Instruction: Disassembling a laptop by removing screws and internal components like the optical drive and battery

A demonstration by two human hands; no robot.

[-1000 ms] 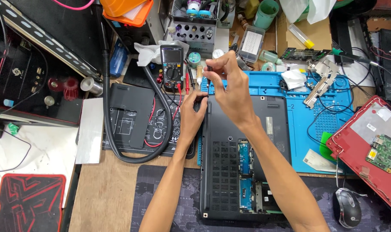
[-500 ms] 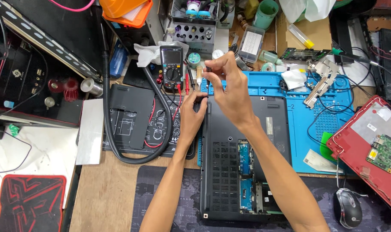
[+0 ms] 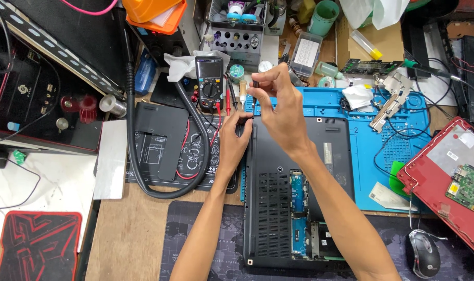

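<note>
Hardly anything has moved over the last second: both hands sit where they were, at the far left corner of the laptop (image 3: pixel 298 192), so the work at that corner looks to be in the middle of one steady action, not between steps.

The right hand (image 3: pixel 281 112) is raised above the corner with its fingers (image 3: pixel 259 83) pinched on the top of a thin screwdriver (image 3: pixel 253 101), which stands upright with its tip down at the case edge. The left hand (image 3: pixel 234 140) rests against the left side of the laptop, fingers curled at the same corner beside the tool's tip; whether they pinch something small there or only steady the case cannot be told.

The laptop lies bottom-up, dark grey, half on a blue mat (image 3: pixel 388 156) and half on a dark desk pad, with a bay in its underside open and blue boards showing. Just beyond the hands stands a multimeter (image 3: pixel 209 83) with red leads, and a black hose (image 3: pixel 133 156) loops across the surface to the left. A red laptop shell (image 3: pixel 445 171) with a green board lies at the right, near a mouse (image 3: pixel 423 254).
</note>
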